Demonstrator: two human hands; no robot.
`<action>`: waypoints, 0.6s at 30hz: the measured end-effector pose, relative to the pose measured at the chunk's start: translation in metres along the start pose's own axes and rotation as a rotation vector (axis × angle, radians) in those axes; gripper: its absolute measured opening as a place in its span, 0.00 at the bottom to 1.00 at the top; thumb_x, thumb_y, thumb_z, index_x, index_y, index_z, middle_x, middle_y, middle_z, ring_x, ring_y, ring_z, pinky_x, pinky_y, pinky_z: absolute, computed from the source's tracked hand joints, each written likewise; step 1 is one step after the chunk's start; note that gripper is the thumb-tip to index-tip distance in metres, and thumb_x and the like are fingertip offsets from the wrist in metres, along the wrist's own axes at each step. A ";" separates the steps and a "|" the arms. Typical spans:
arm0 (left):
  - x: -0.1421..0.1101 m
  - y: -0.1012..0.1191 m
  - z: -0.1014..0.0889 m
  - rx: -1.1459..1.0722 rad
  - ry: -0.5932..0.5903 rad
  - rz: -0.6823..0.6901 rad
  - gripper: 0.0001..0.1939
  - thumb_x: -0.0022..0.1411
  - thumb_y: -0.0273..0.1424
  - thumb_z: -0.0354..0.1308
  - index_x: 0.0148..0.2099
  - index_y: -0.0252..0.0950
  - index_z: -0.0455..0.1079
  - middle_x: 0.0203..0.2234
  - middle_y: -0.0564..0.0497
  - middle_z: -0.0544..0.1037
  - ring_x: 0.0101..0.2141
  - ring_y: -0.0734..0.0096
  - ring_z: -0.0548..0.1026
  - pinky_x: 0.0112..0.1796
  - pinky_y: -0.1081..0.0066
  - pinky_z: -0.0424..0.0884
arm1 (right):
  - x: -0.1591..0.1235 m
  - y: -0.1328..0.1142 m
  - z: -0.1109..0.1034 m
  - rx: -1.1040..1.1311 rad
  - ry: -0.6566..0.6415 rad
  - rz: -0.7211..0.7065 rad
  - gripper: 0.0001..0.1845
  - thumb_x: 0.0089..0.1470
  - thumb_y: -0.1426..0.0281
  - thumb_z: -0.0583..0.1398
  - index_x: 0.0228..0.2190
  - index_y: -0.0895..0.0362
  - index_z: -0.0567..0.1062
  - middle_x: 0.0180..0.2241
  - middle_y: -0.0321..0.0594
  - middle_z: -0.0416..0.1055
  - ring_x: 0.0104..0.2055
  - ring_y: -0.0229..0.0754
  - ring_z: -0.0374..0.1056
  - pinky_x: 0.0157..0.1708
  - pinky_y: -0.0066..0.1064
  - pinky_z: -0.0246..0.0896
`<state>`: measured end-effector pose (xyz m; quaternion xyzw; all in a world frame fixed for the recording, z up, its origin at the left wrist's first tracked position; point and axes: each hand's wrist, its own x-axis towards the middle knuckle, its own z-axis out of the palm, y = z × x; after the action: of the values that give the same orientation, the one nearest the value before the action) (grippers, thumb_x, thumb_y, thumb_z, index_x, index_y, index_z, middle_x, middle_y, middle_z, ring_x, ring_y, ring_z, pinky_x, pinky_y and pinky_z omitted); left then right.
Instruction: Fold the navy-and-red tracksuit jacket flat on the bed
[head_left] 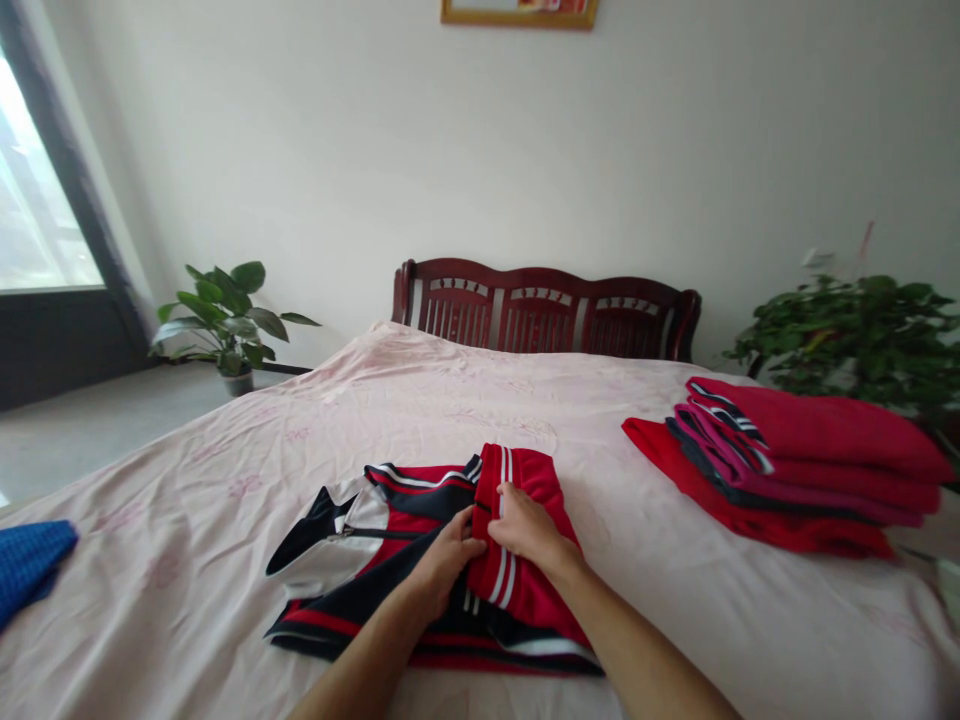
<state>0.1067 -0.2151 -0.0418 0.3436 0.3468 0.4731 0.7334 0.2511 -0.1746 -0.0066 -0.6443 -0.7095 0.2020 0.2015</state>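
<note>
On the bed with a pale pink sheet (525, 400) lies a red, navy and white striped sports jacket (375, 560), near its front edge. The left hand (448, 562) and right hand (529, 530) meet at its middle, both pinching the folded red sleeve (517, 480) lying over it.

Two bare forearms in view, no sleeves reaching this far down. Left hand (448, 556) and right hand (527, 527): no rings, no watch, no gloves.
</note>
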 end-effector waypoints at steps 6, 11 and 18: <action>-0.004 0.003 0.001 0.005 -0.029 0.017 0.37 0.45 0.19 0.59 0.60 0.35 0.62 0.43 0.45 0.81 0.41 0.61 0.80 0.46 0.64 0.73 | 0.007 0.002 -0.002 0.091 0.031 0.034 0.30 0.37 0.81 0.59 0.47 0.64 0.74 0.42 0.53 0.77 0.48 0.55 0.72 0.46 0.38 0.62; -0.002 0.000 0.000 0.005 0.018 0.017 0.39 0.46 0.18 0.59 0.62 0.36 0.61 0.41 0.46 0.81 0.40 0.61 0.80 0.44 0.64 0.75 | 0.011 0.004 -0.002 0.273 0.060 0.019 0.32 0.45 0.77 0.56 0.55 0.61 0.70 0.35 0.41 0.77 0.36 0.42 0.72 0.36 0.29 0.64; -0.004 -0.001 -0.002 0.122 0.129 0.059 0.24 0.59 0.37 0.60 0.57 0.38 0.68 0.52 0.44 0.77 0.53 0.57 0.75 0.54 0.60 0.69 | -0.004 0.007 0.020 0.498 -0.013 0.056 0.27 0.49 0.77 0.52 0.52 0.61 0.72 0.32 0.40 0.76 0.33 0.41 0.72 0.32 0.28 0.65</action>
<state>0.1043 -0.2186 -0.0426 0.3663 0.4111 0.4935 0.6732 0.2459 -0.1784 -0.0273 -0.5928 -0.6209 0.3803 0.3441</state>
